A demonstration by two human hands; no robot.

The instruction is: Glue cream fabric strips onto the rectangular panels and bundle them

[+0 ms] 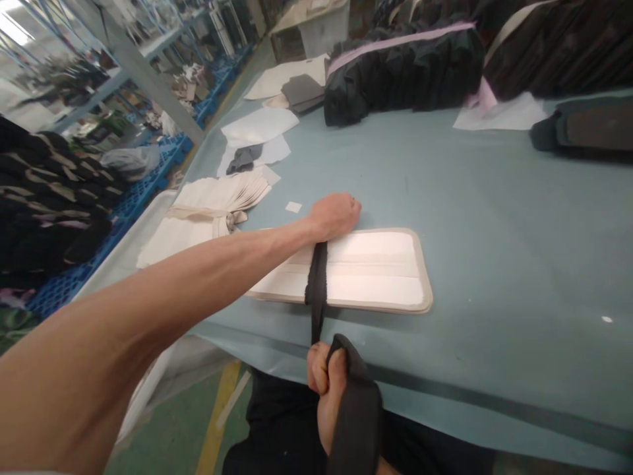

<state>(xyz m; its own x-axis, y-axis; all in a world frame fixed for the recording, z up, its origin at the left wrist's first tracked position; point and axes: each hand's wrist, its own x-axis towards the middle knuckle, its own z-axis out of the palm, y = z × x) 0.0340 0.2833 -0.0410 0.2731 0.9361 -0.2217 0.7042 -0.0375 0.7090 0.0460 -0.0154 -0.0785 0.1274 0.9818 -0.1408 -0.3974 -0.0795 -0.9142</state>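
A black fabric strip (319, 270) is wrapped across the middle of a flat stack of cream panels (376, 267) with rounded corners, lying on the table. My right hand (329, 389), below the table's near edge, is closed around the strip, which runs taut from the stack to my fist. A wide length of the dark strip loops over that hand and hangs down. At the stack's far edge my left hand (336, 216) is closed in a fist, right where the strip passes beneath it. What its fingers hold is hidden. My left forearm covers part of the stack's left end.
Fanned cream pieces (217, 198) lie to the left on the blue-green table (494, 218). Bundled black fabric (405, 72) with a pink band stands at the back. A dark folded bundle (588, 125) sits at far right. Blue pallets (171, 161) and dark stacks are on the floor leftward.
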